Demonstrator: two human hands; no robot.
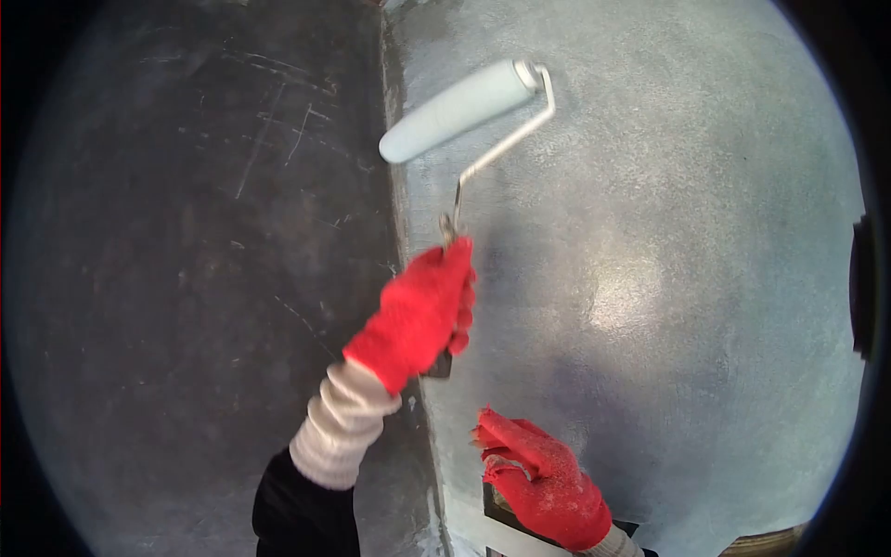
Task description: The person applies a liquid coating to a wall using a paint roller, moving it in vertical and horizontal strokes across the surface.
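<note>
My left hand point(415, 311), in a red glove with a cream cuff, is closed around the handle of a paint roller point(459, 111). The pale, fluffy roller sleeve is tilted, its lower left end over the border between a dark surface and a wet grey coated one. A bent white wire frame joins the sleeve to the handle, whose dark end shows below my fist. At the lower right, my right hand point(548, 478), also red-gloved, has its fingers loosely bent, with a gap between thumb and fingers. Beneath it lies a dark-edged, partly white object point(520, 538), mostly hidden; contact with it cannot be told.
The dark, scratched surface point(204, 269) fills the left side. On the right is the glossy grey coated surface point(677, 195), with a bright reflection. A black object point(861, 288) stands at the right edge. Part of a brownish curved rim point(766, 543) shows at the bottom right.
</note>
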